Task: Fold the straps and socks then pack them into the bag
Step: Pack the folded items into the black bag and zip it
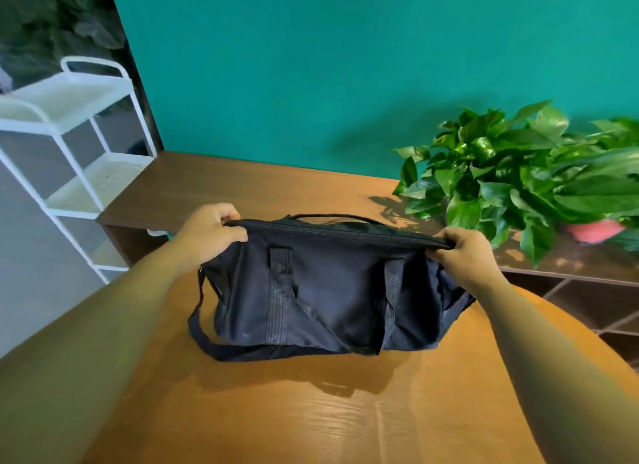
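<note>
On the wooden table (311,411) right in front of me sits the dark bag (328,301), resting on its base with its long side facing me. I hold it at both ends of its top edge. My left hand (207,232) is curled round the left end of that edge, thumb on the near side and fingers wrapped over the back. My right hand (463,252) pinches the right end the same way, fingers bent over the fabric and thumb underneath. Between my two hands the top edge runs in a straight, taut line, and the zip (328,233) lies along it; I cannot tell for sure whether it is fully shut.

One carry handle (332,216) arches up just behind the top edge. The webbing of the other (281,284) runs down the side facing me. The shoulder strap (204,332) hangs from the left end and curls along the table by the bag's bottom edge, touching the wood.

Beyond the table stands a low brown cabinet (242,187) against a green wall (311,66). A leafy plant (501,173) in a pink pot (594,230) stands on it to my right, well apart from the bag. A white shelf cart (79,93) stands off to my left.
</note>
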A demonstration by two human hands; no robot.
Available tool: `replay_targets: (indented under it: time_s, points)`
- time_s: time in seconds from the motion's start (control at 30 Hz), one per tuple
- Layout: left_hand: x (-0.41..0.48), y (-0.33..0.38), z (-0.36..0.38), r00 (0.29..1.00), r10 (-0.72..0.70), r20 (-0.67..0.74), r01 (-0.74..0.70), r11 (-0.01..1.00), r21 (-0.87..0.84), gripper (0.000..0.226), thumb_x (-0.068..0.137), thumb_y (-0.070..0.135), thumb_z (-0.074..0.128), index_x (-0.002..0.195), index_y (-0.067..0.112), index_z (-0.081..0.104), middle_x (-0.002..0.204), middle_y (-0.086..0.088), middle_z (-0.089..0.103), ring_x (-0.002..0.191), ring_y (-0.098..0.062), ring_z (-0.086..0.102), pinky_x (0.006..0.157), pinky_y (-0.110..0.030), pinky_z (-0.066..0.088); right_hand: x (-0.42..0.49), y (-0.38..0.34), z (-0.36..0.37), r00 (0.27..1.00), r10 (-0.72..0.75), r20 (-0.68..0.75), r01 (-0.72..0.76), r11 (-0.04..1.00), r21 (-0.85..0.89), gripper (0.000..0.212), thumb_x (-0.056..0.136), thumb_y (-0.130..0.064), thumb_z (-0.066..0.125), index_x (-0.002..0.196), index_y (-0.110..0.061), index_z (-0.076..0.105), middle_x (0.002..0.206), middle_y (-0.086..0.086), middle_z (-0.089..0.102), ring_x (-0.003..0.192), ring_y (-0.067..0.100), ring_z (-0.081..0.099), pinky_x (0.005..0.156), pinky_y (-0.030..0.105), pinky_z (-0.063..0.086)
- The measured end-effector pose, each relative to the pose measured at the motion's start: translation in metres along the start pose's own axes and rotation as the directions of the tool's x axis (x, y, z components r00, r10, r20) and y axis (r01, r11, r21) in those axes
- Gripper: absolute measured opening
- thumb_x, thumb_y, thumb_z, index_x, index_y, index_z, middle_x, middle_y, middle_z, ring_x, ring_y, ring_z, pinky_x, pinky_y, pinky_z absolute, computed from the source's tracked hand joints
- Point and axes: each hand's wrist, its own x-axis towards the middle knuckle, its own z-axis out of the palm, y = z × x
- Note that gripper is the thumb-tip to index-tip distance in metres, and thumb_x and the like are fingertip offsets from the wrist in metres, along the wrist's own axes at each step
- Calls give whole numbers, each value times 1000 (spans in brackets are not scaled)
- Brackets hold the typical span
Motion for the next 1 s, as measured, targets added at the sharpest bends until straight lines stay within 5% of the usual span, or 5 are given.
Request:
replay_targets:
  time_s: [0.27,0.43,0.73,1.0]
  points:
    - [57,66,-74,998,25,-49,-26,999,-20,9,80,10,69,80,7,61,78,-10,58,76,-25,52,68,-33,38,64,-90,-46,998,45,-34,-44,999,25,31,78,-5,70,59,-20,50,57,-4,49,59,19,46,60,30,36]
    - [102,94,-102,992,31,-126,-33,999,-15,15,82,12,68,93,6,61,89,-8,56,84,-26,50,71,-31,37,117,-123,-47,992,44,-115,-38,998,49,15,77,-9,72,71,-11,58,70,8,59,71,25,54,67,36,46]
    - [178,131,-124,965,40,-260,-62,995,-78,10,83,10,66,85,6,57,72,-5,48,63,-19,43,54,-27,30,215,-155,-41,979,64,-193,-42,992,115,15,77,-15,71,70,-18,58,80,8,66,82,28,61,76,40,52]
    - [241,49,-55,973,-103,-208,89,993,-75,14,83,5,70,91,14,63,96,-9,66,88,-28,60,79,-38,48,253,-107,35,983,150,-107,-150,989,11,17,78,-13,67,69,-23,56,76,3,62,84,30,59,78,41,49]
